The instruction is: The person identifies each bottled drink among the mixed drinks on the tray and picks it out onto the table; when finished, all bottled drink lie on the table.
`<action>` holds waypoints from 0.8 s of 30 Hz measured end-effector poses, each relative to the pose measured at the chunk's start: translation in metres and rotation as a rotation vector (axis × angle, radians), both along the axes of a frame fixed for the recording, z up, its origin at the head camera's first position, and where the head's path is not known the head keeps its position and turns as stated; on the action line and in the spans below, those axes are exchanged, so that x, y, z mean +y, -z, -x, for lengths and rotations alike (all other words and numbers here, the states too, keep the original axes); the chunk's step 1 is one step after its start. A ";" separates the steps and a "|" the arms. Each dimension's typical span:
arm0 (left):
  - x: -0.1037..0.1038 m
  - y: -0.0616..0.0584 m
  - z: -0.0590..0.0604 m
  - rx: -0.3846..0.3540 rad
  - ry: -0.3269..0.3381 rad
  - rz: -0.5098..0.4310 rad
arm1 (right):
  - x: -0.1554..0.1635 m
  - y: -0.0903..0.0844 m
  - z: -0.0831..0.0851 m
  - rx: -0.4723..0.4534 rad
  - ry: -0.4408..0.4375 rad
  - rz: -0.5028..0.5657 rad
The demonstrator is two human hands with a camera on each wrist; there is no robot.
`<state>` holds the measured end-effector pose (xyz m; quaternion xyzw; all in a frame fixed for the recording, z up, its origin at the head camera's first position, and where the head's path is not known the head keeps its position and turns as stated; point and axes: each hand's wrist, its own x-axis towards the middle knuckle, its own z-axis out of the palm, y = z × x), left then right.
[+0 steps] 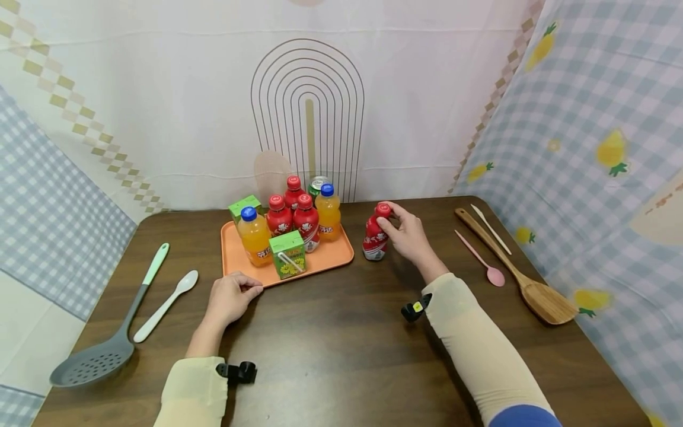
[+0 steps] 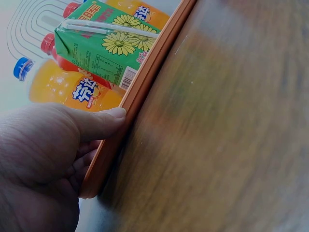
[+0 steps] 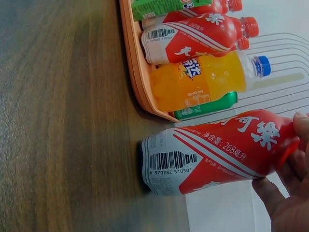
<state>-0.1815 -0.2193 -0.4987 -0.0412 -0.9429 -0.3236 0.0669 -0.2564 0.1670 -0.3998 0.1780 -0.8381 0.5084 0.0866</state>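
My right hand point(image 1: 411, 237) holds a red and white drink bottle point(image 1: 375, 240) near its red cap, to the right of the orange tray point(image 1: 333, 259). In the right wrist view, the bottle point(image 3: 217, 154) has its barcode side towards the camera. At the tray's front left corner, my left hand point(image 1: 229, 299) pinches the rim, the thumb on top in the left wrist view. On the tray stand three red bottles point(image 1: 306, 228), two orange soda bottles point(image 1: 255, 237) with blue caps, two green drink cartons point(image 1: 288, 255) and a green can point(image 1: 318, 182), partly hidden.
Left on the brown table point(image 1: 331, 344) lie a grey slotted skimmer point(image 1: 96, 359) and a white spoon point(image 1: 165, 307). Along the right side lie a wooden spatula point(image 1: 544, 299), a pink spoon point(image 1: 495, 276) and a small white knife point(image 1: 491, 228). A patterned cloth point(image 1: 416, 118) hangs behind.
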 end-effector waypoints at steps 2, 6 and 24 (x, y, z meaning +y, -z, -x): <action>0.000 0.000 0.000 0.000 0.002 0.000 | 0.000 0.000 0.000 0.002 -0.002 0.004; 0.000 0.000 0.000 -0.003 0.003 -0.001 | 0.000 -0.001 0.000 0.003 -0.006 0.007; 0.001 -0.003 -0.002 -0.006 0.002 -0.007 | 0.001 -0.002 0.001 -0.022 -0.029 -0.036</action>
